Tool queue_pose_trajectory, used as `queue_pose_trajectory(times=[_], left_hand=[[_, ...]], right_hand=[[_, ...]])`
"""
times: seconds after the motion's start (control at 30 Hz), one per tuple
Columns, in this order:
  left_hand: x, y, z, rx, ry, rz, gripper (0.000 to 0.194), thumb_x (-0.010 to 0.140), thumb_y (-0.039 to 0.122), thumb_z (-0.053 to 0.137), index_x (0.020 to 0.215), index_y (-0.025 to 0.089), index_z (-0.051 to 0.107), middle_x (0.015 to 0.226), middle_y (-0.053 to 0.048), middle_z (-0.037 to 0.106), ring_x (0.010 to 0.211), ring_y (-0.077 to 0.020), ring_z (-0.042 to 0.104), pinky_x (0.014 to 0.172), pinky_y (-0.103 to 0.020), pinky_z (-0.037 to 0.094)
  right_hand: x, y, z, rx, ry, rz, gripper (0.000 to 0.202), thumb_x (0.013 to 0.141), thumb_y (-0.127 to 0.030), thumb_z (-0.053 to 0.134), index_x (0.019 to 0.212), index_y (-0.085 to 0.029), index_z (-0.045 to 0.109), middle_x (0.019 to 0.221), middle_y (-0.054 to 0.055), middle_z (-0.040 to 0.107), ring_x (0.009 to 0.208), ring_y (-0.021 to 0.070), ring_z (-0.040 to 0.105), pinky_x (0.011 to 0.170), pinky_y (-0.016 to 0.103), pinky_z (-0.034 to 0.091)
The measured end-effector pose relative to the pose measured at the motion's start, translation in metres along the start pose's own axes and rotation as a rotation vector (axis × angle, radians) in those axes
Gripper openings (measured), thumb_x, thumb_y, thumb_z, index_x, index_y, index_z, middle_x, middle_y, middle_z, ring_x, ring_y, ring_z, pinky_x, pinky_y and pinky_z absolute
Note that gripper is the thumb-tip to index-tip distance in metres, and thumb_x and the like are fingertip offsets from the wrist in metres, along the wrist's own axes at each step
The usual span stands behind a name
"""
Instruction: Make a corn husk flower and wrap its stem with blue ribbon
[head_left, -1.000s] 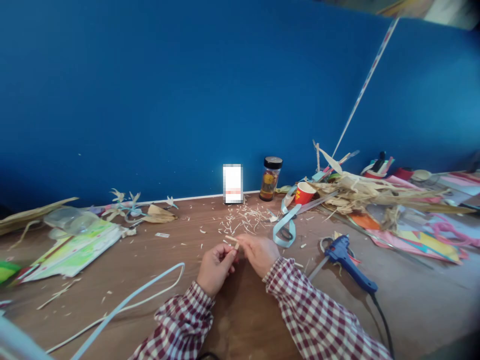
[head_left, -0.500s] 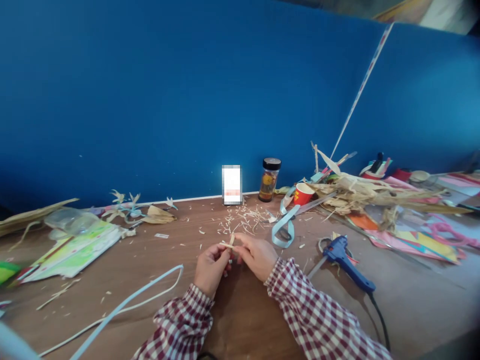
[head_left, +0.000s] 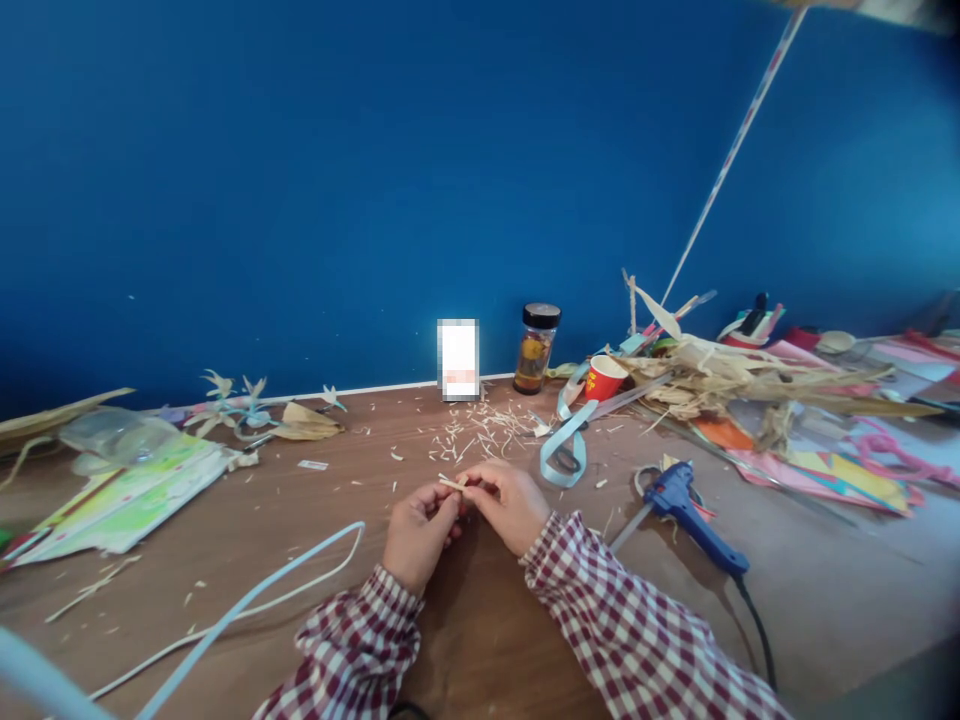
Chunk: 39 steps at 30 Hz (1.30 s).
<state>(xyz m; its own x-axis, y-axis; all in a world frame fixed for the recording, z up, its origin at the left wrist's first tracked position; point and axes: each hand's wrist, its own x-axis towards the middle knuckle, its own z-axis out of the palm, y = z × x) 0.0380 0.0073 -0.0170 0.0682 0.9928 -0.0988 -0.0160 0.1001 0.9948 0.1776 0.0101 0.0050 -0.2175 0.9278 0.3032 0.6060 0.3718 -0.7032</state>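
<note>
Above the brown table, the fingertips of my two hands meet around a narrow pale strip (head_left: 451,484), which looks like a piece of dried corn husk. My left hand (head_left: 417,532) is closed, pinching it between thumb and forefinger. From the other side my right hand (head_left: 510,503) is also closed on it, fingers bent over its end. What lies under the fingers is hidden. Just beyond them, many thin pale shavings (head_left: 487,430) are scattered over the table (head_left: 480,640).
On the right lie a blue glue gun (head_left: 694,515), a light-blue ribbon loop (head_left: 555,455) and a husk pile (head_left: 720,375). A red paper cup (head_left: 605,378) and black-lidded jar (head_left: 535,350) stand near the blue wall (head_left: 375,180). A pale cable (head_left: 262,580) curves across the left.
The pale strip had a second piece standing up across it; now a flatter strip shows between the fingertips. My right fingers have bent closer around it. The view has shifted slightly.
</note>
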Motion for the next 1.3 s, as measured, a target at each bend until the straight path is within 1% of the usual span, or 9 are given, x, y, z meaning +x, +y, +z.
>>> queue_pose_trajectory(times=[0.27,0.37,0.47,0.67,0.8,0.9,1.03,1.17,1.3], left_hand=[[0.0,0.004,0.002,-0.001,0.03,-0.033,0.025,0.064,0.036,0.063,0.072,0.013,0.062,0.053,0.002,0.057,0.039,-0.0065,0.046,0.037,-0.017,0.033],[-0.002,0.004,0.003,-0.032,0.052,-0.036,0.03,0.063,0.037,0.065,0.08,0.013,0.063,0.057,0.001,0.06,0.041,-0.0068,0.048,0.038,-0.017,0.034],[-0.002,0.004,0.003,-0.08,0.062,-0.046,0.035,0.064,0.038,0.065,0.087,0.012,0.063,0.061,0.0,0.061,0.044,-0.0068,0.05,0.039,-0.017,0.035],[0.0,0.005,0.003,-0.148,0.094,-0.053,0.04,0.068,0.037,0.061,0.097,0.01,0.062,0.075,-0.005,0.064,0.048,-0.0066,0.051,0.043,-0.019,0.04],[-0.001,0.005,0.003,-0.136,0.072,-0.038,0.04,0.068,0.035,0.061,0.1,0.011,0.061,0.079,-0.005,0.065,0.051,-0.0069,0.052,0.043,-0.018,0.041],[0.0,0.004,0.002,-0.087,0.083,-0.027,0.042,0.068,0.034,0.061,0.103,0.011,0.061,0.069,-0.003,0.064,0.049,-0.0074,0.053,0.044,-0.019,0.042],[0.007,0.004,-0.008,0.045,0.164,0.064,0.038,0.069,0.036,0.058,0.099,0.014,0.064,0.075,-0.005,0.066,0.053,-0.0102,0.057,0.047,-0.022,0.046],[0.015,0.007,-0.025,0.353,0.285,0.187,0.036,0.074,0.04,0.052,0.097,0.017,0.065,0.083,-0.006,0.067,0.065,-0.016,0.06,0.059,-0.028,0.048],[0.013,0.009,-0.029,0.799,0.189,0.355,0.029,0.078,0.039,0.047,0.089,0.022,0.068,0.087,-0.005,0.066,0.079,-0.0189,0.058,0.073,-0.032,0.044]], right_hand=[[0.002,0.0,-0.005,-0.3,0.046,-0.052,0.022,0.086,-0.023,0.041,0.092,-0.023,0.063,0.089,0.002,0.062,0.084,0.0142,0.055,0.072,0.024,0.041],[0.008,0.014,-0.018,-0.379,0.174,0.045,0.025,0.087,-0.023,0.039,0.09,-0.022,0.064,0.087,0.004,0.063,0.081,0.0155,0.056,0.072,0.026,0.041],[0.011,0.025,-0.027,-0.29,0.292,0.07,0.025,0.086,-0.025,0.04,0.093,-0.022,0.063,0.092,0.004,0.064,0.085,0.0159,0.057,0.075,0.027,0.043],[0.012,0.028,-0.024,-0.095,0.271,0.052,0.024,0.083,-0.026,0.045,0.095,-0.022,0.065,0.092,0.003,0.067,0.084,0.0164,0.06,0.076,0.029,0.045],[0.011,0.024,-0.024,-0.112,0.239,0.048,0.025,0.084,-0.025,0.043,0.097,-0.022,0.065,0.093,0.003,0.067,0.085,0.0165,0.06,0.076,0.028,0.045],[0.008,0.02,-0.025,-0.199,0.192,0.033,0.03,0.084,-0.022,0.041,0.107,-0.024,0.061,0.096,0.003,0.066,0.084,0.0162,0.06,0.074,0.027,0.045],[0.005,0.013,-0.027,-0.384,0.164,0.083,0.028,0.084,-0.022,0.041,0.105,-0.025,0.061,0.09,0.003,0.066,0.077,0.017,0.06,0.068,0.026,0.044],[0.007,0.007,-0.03,-0.508,0.17,0.184,0.027,0.085,-0.024,0.041,0.104,-0.024,0.06,0.086,0.004,0.066,0.077,0.0179,0.06,0.066,0.026,0.042],[0.009,0.003,-0.033,-0.583,0.154,0.296,0.03,0.085,-0.024,0.043,0.112,-0.025,0.054,0.081,0.004,0.066,0.069,0.0179,0.06,0.059,0.026,0.041]])
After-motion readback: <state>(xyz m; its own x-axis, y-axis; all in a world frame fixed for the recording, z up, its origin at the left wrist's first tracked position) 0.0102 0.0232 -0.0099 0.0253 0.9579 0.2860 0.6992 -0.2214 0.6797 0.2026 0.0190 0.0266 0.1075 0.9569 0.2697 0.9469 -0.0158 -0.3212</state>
